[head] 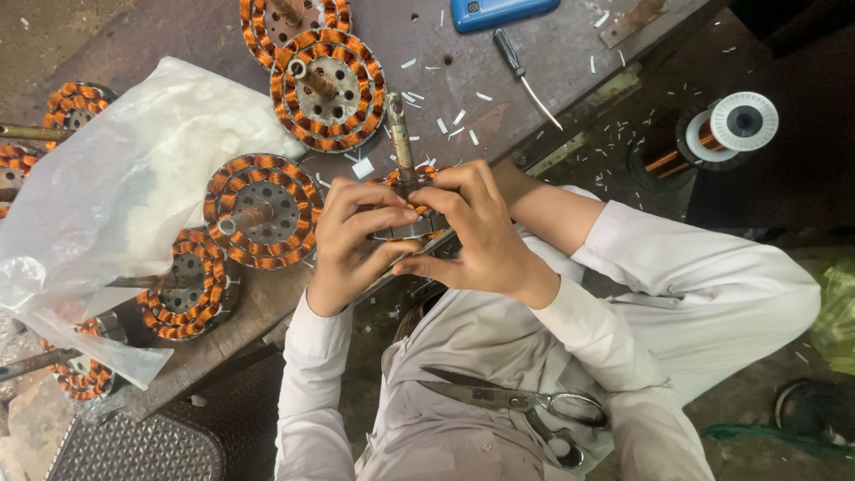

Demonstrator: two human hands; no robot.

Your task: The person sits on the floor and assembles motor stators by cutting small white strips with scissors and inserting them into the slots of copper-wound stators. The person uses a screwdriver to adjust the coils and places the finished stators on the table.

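Both hands close around a round fan stator [411,191] wound with copper wire, its steel shaft pointing up and away from me. My left hand [352,240] grips the near left rim with the thumb under it. My right hand [476,232] covers the right side, fingers curled over the top of the windings. The stator is held at the edge of the dark workbench [543,62]. Most of its windings are hidden by my fingers.
Several other wound stators [328,89] [263,211] [187,285] lie on the bench beside a clear plastic bag [116,187]. A screwdriver [525,76] and a blue device [499,11] lie at the back. Scissors [525,401] rest on my lap. A copper wire spool [735,125] stands at right.
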